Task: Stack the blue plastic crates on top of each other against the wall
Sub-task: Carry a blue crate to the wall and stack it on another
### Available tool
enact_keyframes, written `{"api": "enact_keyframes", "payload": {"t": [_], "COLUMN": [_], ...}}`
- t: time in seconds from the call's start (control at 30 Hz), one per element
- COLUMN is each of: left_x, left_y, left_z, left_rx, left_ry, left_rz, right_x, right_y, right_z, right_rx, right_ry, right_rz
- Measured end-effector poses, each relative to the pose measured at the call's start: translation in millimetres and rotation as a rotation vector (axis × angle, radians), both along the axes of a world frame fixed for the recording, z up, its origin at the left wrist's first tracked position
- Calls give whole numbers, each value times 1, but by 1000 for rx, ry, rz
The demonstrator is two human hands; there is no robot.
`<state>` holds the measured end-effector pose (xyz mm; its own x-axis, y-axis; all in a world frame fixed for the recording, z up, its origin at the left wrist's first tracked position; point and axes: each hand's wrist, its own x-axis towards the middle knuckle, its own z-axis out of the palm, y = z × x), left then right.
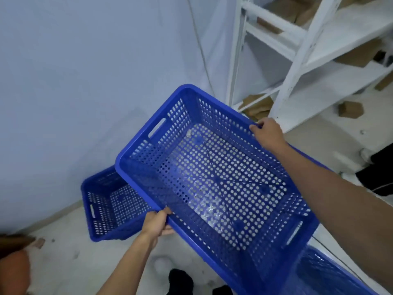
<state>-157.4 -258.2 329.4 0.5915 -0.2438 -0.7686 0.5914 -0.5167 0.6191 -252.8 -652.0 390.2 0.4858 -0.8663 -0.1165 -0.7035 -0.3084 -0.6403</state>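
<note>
I hold a large blue perforated plastic crate (214,179) in the air, tilted, its open top facing me. My left hand (157,222) grips its near long rim. My right hand (269,133) grips the far long rim. A second blue crate (108,205) stands on the floor against the pale wall (85,81), partly hidden behind the held crate. Part of a third blue crate (327,273) shows at the bottom right, under the held one.
A white metal shelf rack (297,67) with cardboard boxes stands at the right. A small cardboard box (350,109) lies on the floor near it. My dark shoes (180,282) show at the bottom. A thin cable (202,52) runs down the wall.
</note>
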Motion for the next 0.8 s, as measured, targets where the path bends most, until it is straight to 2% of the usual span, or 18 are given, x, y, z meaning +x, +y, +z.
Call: {"api": "enact_keyframes", "payload": {"t": [0.37,0.57,0.8], "left_x": [67,93,110], "left_y": [148,208,218], "left_z": [30,15,-1], "left_rx": [-77,-69,-156], "left_ry": [28,112,209], "left_rz": [347,524,748], "right_x": [203,298,389], "right_y": [155,240,292], "right_z": [77,77,63], "right_rx": [-71,-135,-237], "right_ry": [-96,-28,54], "right_rz": [310,492,657]}}
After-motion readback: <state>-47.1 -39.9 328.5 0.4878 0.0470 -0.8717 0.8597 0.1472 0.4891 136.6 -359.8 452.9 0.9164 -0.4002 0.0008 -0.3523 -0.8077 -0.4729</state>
